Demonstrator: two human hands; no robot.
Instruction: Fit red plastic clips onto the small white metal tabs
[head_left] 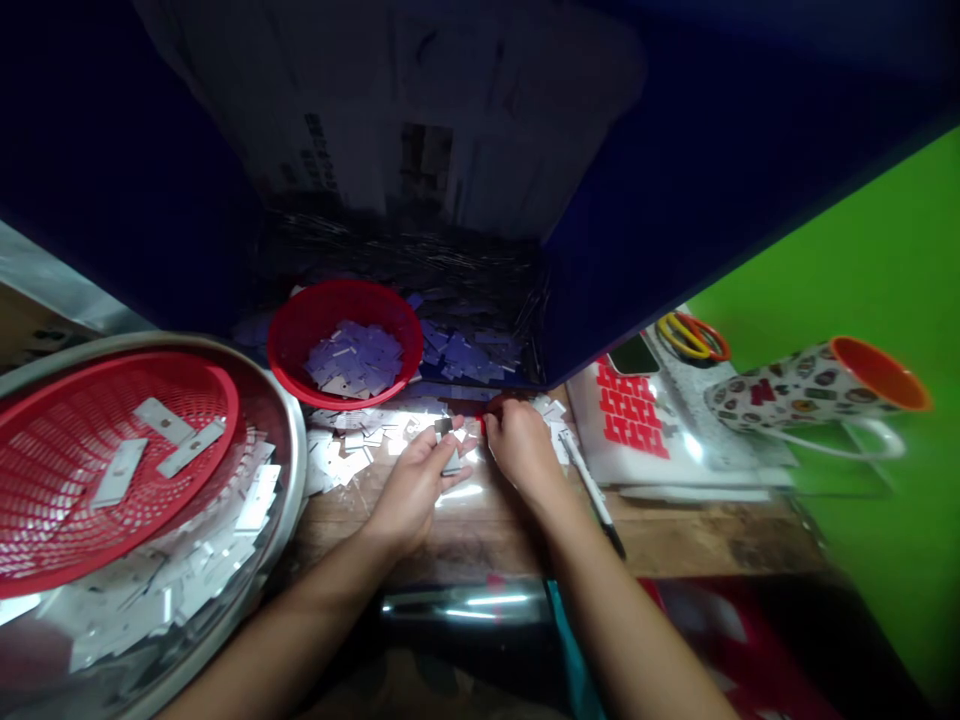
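Observation:
My left hand [417,485] is closed round a small flat grey plate [451,464], with a dark square piece [443,426] at its fingertips. To its right, my right hand [520,447] is closed in a pinch beside a bit of red [482,425]; what lies between those fingers is hidden. Loose white plates [341,460] are scattered on the wooden table [352,535] around both hands. Just behind them stands a red bowl [279,345] heaped with similar plates [356,358], which look purplish in the shade.
At left, a large metal basin [296,450] holds many white plates and a red mesh basket [225,385]. A blue-walled box [615,230] rises behind. On the right are a black-and-white pen [592,490], a plastic packet [630,420], a phone [634,355] and a patterned mug [787,390] on its side.

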